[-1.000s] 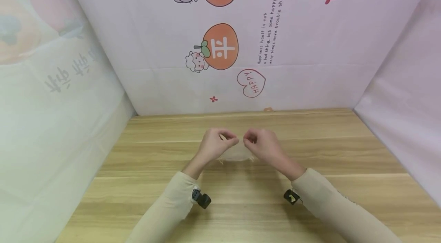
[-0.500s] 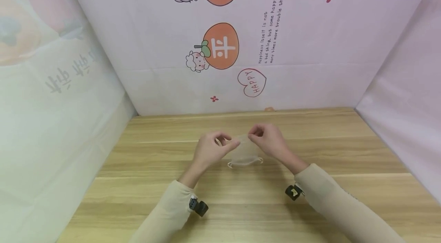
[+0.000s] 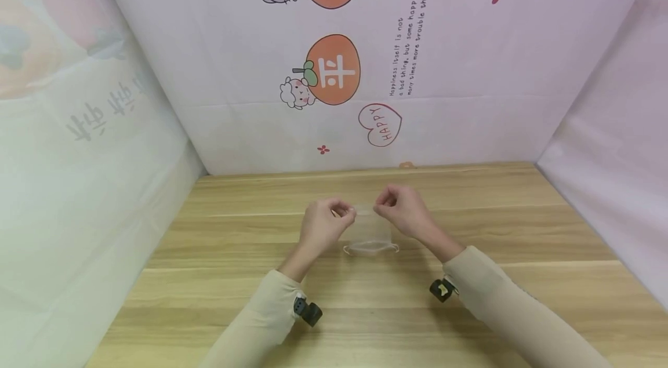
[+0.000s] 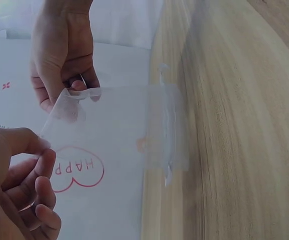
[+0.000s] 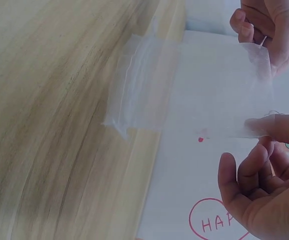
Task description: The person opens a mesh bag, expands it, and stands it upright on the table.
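A small sheer white drawstring pouch [image 3: 369, 233] hangs between the two hands, its cord loops at the lower end. The left hand [image 3: 325, 228] pinches one upper corner between thumb and index finger. At the opposite upper corner, the right hand [image 3: 407, 214] pinches the fabric. In the left wrist view the pouch [image 4: 117, 117] is spread flat enough that the printed wall shows through it. The right wrist view shows the gathered drawstring end of the pouch [image 5: 134, 82] over the wooden table. No contents are visible inside.
The wooden table [image 3: 365, 327] stretches below both arms. A white printed cloth wall [image 3: 459, 78] stands behind it, with further cloth walls at left [image 3: 130, 182] and right [image 3: 616, 142]. Each sleeve cuff carries a small black camera.
The hands have moved slightly apart, stretching the pouch's upper edge between them. Its lower end and cord loops have come into clearer view. The left fingers, looser half a second ago, now pinch the corner.
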The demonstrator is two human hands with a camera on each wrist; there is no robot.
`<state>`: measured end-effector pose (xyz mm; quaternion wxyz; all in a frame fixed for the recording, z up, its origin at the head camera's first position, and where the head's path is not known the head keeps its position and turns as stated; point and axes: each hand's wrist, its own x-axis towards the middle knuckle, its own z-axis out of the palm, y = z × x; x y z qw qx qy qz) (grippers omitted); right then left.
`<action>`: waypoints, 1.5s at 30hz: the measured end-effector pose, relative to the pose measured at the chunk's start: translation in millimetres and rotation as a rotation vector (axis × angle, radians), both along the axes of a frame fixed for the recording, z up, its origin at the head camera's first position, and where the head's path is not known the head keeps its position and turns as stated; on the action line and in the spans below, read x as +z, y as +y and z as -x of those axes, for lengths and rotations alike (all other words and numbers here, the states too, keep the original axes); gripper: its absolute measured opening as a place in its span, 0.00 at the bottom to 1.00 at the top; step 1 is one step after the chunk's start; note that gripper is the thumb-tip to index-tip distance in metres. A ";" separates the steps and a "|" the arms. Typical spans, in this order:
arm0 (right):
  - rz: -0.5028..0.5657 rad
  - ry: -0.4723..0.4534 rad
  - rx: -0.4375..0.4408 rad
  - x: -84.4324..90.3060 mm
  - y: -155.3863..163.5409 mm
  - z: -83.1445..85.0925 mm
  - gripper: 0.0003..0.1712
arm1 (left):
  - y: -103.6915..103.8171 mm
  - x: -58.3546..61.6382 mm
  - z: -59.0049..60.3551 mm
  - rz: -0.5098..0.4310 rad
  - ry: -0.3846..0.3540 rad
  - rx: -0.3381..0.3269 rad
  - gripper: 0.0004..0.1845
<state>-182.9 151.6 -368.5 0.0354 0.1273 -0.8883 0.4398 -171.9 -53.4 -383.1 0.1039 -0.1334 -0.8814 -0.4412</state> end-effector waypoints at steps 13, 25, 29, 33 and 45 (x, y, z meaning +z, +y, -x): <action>-0.089 -0.061 0.103 -2.7 -2.7 4.0 0.19 | -0.8 2.2 0.0 -0.002 -0.008 -0.011 0.03; -0.220 0.041 0.242 16.4 -8.7 11.7 0.04 | -2.2 8.1 3.5 0.061 0.003 -0.064 0.11; -0.171 0.027 0.229 19.7 -11.3 11.7 0.05 | -3.0 8.6 3.7 0.048 -0.021 0.003 0.14; -0.121 0.002 0.204 20.8 -13.6 10.8 0.05 | -4.0 8.1 5.1 0.041 -0.032 0.037 0.11; -0.051 -0.042 0.140 14.6 -14.6 5.2 0.04 | 1.4 7.9 10.8 -0.017 0.006 0.076 0.07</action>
